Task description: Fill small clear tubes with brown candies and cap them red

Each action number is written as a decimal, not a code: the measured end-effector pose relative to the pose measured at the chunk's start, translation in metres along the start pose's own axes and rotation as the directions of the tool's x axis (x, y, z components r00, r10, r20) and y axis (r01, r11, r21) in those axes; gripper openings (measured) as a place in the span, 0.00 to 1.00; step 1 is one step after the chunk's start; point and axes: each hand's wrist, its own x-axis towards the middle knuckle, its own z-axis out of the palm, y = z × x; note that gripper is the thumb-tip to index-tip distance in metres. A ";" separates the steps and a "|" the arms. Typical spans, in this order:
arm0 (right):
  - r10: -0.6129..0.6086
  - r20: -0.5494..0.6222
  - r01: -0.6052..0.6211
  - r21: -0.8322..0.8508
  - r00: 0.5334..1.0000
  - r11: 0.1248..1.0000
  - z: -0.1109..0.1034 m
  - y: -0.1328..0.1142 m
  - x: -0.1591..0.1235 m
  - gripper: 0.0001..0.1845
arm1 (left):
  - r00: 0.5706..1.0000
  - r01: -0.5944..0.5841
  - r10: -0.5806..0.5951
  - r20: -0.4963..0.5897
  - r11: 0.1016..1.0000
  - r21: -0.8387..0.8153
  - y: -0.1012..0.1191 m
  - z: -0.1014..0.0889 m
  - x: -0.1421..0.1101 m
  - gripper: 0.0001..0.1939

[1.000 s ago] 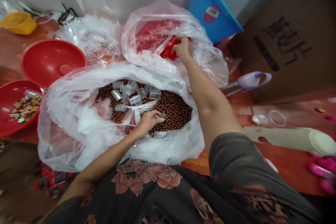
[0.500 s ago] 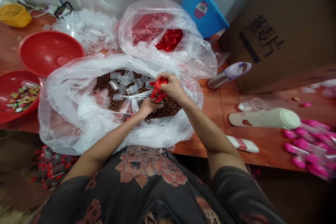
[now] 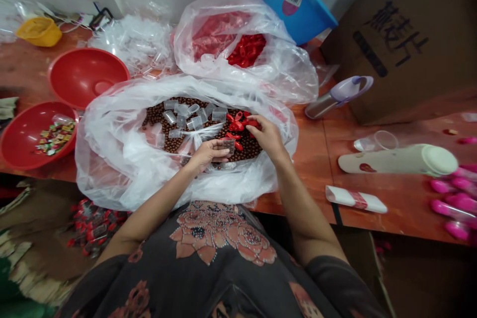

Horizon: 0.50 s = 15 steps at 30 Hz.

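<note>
Two bare hands at an open white plastic bag point(image 3: 112, 164) set along the front edge of a red-brown table point(image 3: 311, 159). The left hand point(image 3: 207, 154) pinches a clear container point(image 3: 228, 146) between thumb and fingers, over the front part of the bag's opening; whether the brown balls visible through it lie inside or behind cannot be told. The right hand point(image 3: 269, 138), fingers curled and narrowly spaced, reaches in over the bag's right rim; its fingertips meet loose red pieces point(image 3: 237, 126), though whether they grip one cannot be told. These pieces lie on brown balls point(image 3: 251, 153) toward the bag's right side, with further clear containers point(image 3: 181, 121) near its back rim. Behind, toward the table's back edge, a second plastic bag point(image 3: 303, 77) holds more red pieces; left of the white bag, a red bowl point(image 3: 15, 134) contains wrapped items point(image 3: 55, 138).
</note>
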 end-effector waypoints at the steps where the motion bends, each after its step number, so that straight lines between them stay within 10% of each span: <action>1: 0.013 -0.017 -0.013 -0.007 1.000 1.000 -0.001 -0.001 -0.006 0.15 | 1.000 -0.011 0.011 -0.004 1.000 -0.009 0.001 -0.001 -0.005 0.20; 7: 0.119 -0.185 -0.091 0.157 0.976 0.983 0.006 -0.024 -0.040 0.15 | 0.987 -0.152 0.155 -0.050 0.986 0.068 0.003 -0.004 -0.024 0.20; 15: 0.321 0.156 -0.342 0.651 0.934 0.678 0.021 -0.050 -0.068 0.17 | 0.973 -0.229 0.223 0.052 0.942 0.246 0.003 -0.003 -0.031 0.22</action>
